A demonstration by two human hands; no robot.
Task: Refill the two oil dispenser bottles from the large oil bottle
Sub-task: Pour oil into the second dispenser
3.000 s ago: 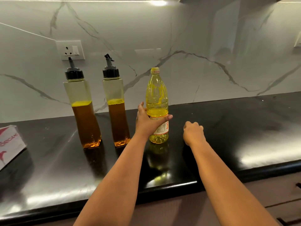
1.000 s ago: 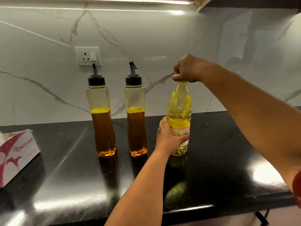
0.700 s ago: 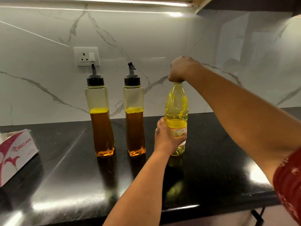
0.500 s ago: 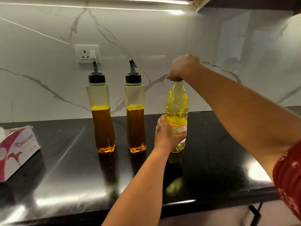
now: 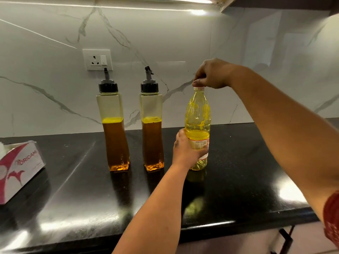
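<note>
Large oil bottle: we see the clear plastic bottle (image 5: pixel 198 125) standing upright on the black worktop (image 5: pixel 238 180), right of the two dispensers and just beside the nearer one; pale yellow oil fills roughly its lower half, and a white label wraps the lower body.
Cap: we make out a light-coloured cap (image 5: pixel 198 88) on the neck, mostly covered by fingers; whether it is loosened we cannot tell.
Right hand: our right hand (image 5: pixel 212 75) comes in from above and the right, fingers curled down and pinching the cap.
Left hand: our left hand (image 5: pixel 185 151) wraps around the lower body of the bottle at label height, thumb side towards us, bracing it on the worktop.
Left dispenser bottle: we find it (image 5: pixel 113 129) upright at the far left of the row, square clear body, black cap with a grey pour spout, amber oil up to a little past the middle.
Right dispenser bottle: it (image 5: pixel 152 129) stands upright between the left dispenser and the large bottle, same build, filled to about the same level.
Tissue box: we see a white and pink carton (image 5: pixel 18 169) printed ORIGAMI at the left edge of the worktop, well apart from the bottles.
Wall: white marble backsplash with a white power socket (image 5: pixel 97 59) behind the left dispenser.
Sleeve: a bit of red patterned sleeve (image 5: pixel 333 217) shows at the right edge.
</note>
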